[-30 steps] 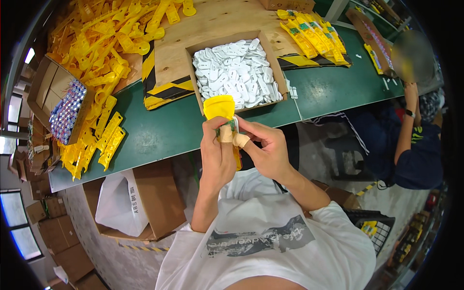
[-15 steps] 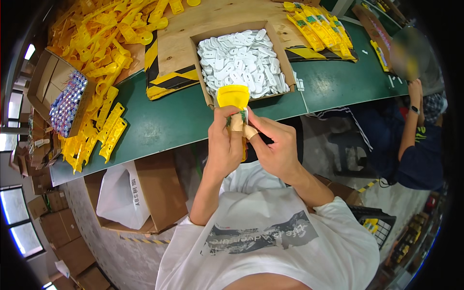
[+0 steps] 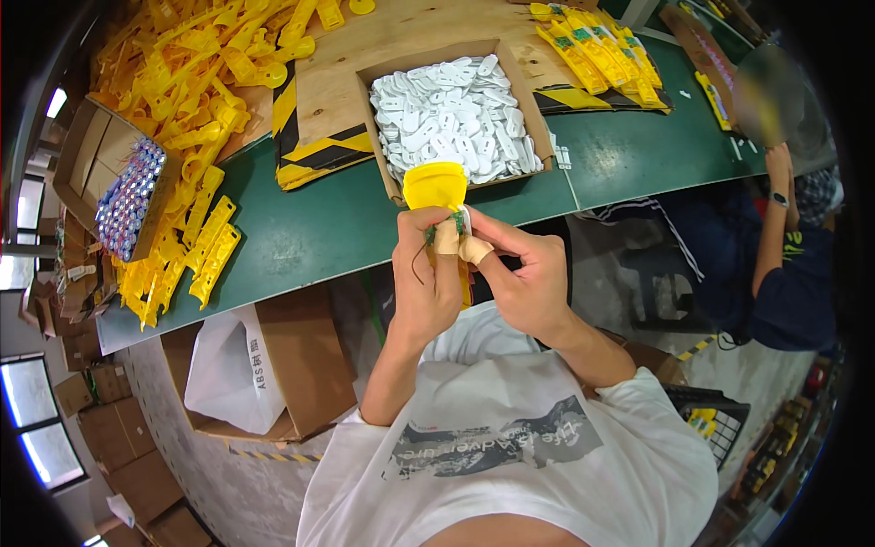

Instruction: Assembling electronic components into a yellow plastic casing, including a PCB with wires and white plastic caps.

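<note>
Both hands meet just above the near edge of the green surface [image 3: 301,228]: the left hand [image 3: 424,278] is closed around a yellow plastic part [image 3: 436,185], its top rising above the fingers, while the right hand [image 3: 519,278] pinches at it with taped fingertips [image 3: 472,249]. Just beyond, a box [image 3: 533,118] of white pieces [image 3: 451,114]; far left, loose yellow parts [image 3: 196,100].

Head-worn fisheye camera looks steeply down, close over the green table [image 3: 301,228].
</note>
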{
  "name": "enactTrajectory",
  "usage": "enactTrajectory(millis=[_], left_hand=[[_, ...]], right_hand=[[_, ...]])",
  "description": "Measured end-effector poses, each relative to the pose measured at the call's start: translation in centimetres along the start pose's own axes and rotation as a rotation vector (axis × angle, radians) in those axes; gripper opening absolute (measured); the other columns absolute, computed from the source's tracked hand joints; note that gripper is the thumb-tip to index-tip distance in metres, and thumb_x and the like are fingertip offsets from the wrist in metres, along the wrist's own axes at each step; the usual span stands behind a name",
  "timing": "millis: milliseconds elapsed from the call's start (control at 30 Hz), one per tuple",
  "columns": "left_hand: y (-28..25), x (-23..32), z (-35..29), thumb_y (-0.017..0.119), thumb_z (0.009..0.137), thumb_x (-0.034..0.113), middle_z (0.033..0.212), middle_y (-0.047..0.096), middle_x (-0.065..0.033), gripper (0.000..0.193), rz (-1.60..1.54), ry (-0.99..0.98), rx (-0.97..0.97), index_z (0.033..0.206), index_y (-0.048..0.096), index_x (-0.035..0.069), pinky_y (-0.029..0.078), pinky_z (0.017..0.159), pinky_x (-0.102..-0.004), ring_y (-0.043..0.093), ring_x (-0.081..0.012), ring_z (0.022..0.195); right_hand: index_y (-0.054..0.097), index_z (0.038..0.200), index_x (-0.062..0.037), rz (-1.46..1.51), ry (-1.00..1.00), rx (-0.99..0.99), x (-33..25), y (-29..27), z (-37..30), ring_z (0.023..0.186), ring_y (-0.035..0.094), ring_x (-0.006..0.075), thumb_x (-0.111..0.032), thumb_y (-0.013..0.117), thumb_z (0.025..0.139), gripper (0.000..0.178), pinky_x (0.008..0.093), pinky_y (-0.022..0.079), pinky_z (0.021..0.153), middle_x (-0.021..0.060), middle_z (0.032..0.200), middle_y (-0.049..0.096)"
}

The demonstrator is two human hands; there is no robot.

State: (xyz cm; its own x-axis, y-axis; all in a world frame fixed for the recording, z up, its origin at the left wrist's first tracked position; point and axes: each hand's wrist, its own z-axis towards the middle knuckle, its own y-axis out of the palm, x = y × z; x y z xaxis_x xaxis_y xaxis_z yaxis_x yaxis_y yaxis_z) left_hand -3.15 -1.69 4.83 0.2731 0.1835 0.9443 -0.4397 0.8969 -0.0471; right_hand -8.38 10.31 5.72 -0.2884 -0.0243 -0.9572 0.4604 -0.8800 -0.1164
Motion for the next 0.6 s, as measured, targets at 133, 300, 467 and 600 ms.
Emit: enactTrajectory(millis=[133,300,467,600], left_hand=[[0.1,-0.2,0.0,0.046,0.098,0.002,0.077,0.057,-0.0077,0.013,0.013,0.000,-0.030,0.110,0.043,0.001,0.043,0.052,-0.0242,0.053,-0.0090,0.059],[0.8,0.1,0.7,0.046,0.097,0.000,0.079,0.057,-0.0081,0.014,0.127,0.096,-0.002,0.111,0.045,0.001,0.043,0.054,-0.0249,0.053,-0.0095,0.061],[1.6,0.6,1.2,0.052,0.093,-0.002,0.087,0.058,-0.0150,0.014,0.277,0.308,0.078,0.106,0.053,-0.001,0.046,0.063,-0.0306,0.057,-0.0205,0.070],[2.5,-1.6,1.2,0.046,0.098,0.007,0.096,0.059,-0.0155,0.018,-0.022,-0.084,-0.019,0.113,0.051,0.000,0.046,0.072,-0.0320,0.059,-0.0213,0.082]], right_hand=[[0.063,0.118,0.0044,-0.193,-0.172,0.055,-0.1,-0.3,-0.1,0.070,0.070,0.0214,0.003,0.065,0.082,0.036,0.0263,0.052,0.060,0.0159,0.084,0.071],[0.064,0.116,0.0045,-0.392,-0.370,0.067,-0.7,-1.1,0.5,0.054,0.061,0.0238,0.004,0.069,0.077,0.039,0.0298,0.048,0.050,0.0137,0.073,0.066],[0.064,0.115,0.0049,-0.316,-0.445,0.009,-0.9,-2.8,1.2,0.055,0.061,0.0244,0.005,0.068,0.075,0.041,0.0311,0.047,0.050,0.0135,0.071,0.064],[0.059,0.120,0.0070,-0.288,-0.180,-0.170,-0.4,-5.1,1.1,0.067,0.065,0.0311,-0.010,0.063,0.084,0.040,0.0361,0.050,0.060,0.0176,0.081,0.065]])
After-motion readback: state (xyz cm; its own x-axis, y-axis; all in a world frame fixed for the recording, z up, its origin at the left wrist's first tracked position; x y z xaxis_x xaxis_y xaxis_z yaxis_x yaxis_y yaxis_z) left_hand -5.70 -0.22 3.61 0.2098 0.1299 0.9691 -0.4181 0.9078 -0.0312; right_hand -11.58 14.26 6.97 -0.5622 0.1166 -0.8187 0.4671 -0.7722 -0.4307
